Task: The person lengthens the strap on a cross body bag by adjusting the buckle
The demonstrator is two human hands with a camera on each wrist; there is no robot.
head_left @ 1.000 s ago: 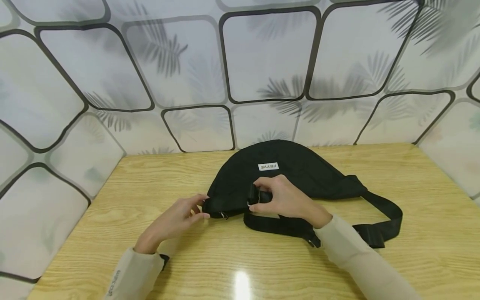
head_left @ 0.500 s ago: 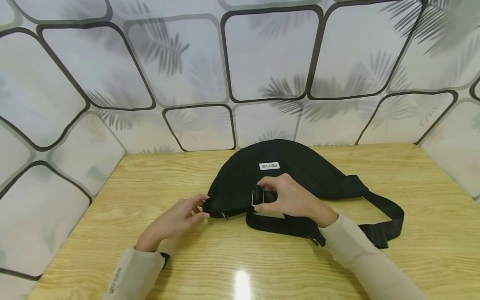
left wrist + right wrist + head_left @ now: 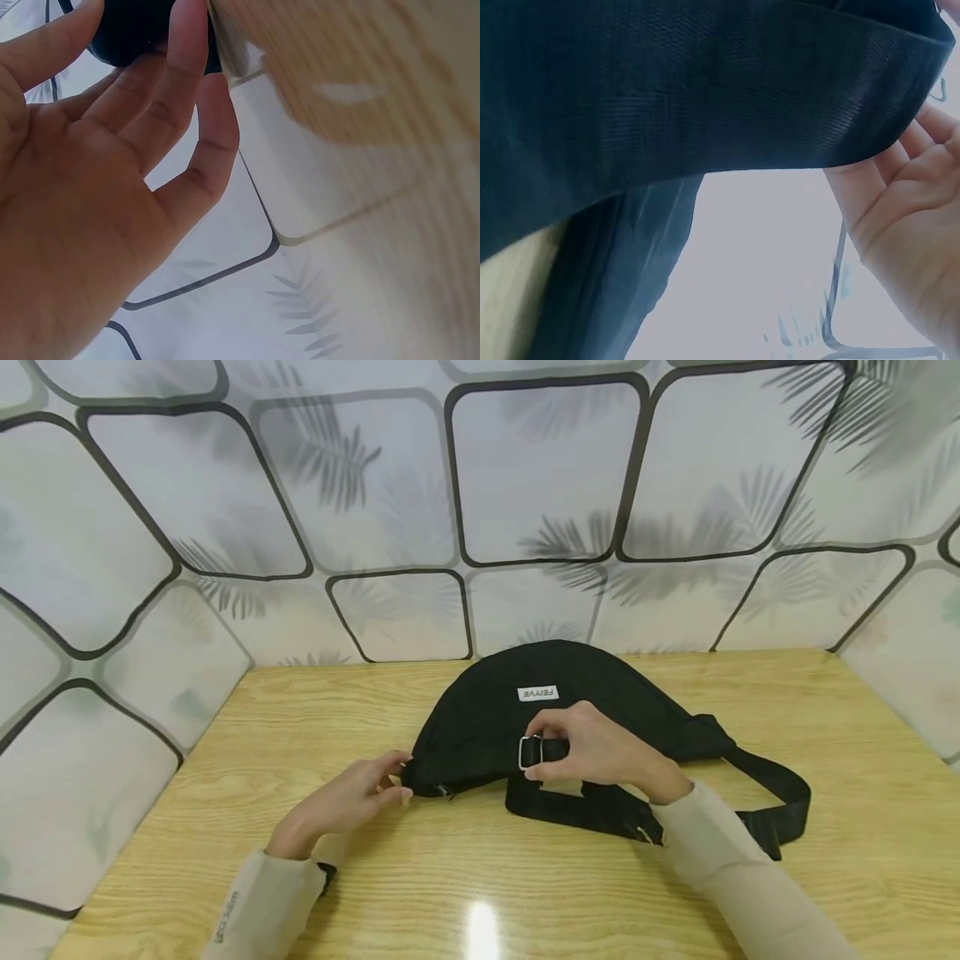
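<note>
A black waist bag [image 3: 472, 727] with a white label lies at the back of the table. My left hand [image 3: 341, 810] pinches the bag's left end near the zipper. In the left wrist view, thumb and fingers close around that dark end [image 3: 135, 30]. Over the bag's front edge, my right hand [image 3: 603, 747] holds a metal strap slider [image 3: 529, 752] with black webbing through it. The strap [image 3: 570, 808] loops below that hand and partly under the right sleeve. Close up in the right wrist view, the webbing [image 3: 705, 97] hides most of the right fingers.
The wooden table [image 3: 420, 877] ends at a patterned backdrop [image 3: 390, 485] behind the bag and at both sides. Another strap loop [image 3: 787, 793] curves out on the right, with its lower part beside the right sleeve [image 3: 738, 868].
My right hand has shifted right with the strap slider, and the lower strap loop has slid right with it. The left hand stays at the bag's left end, which has moved slightly left.
</note>
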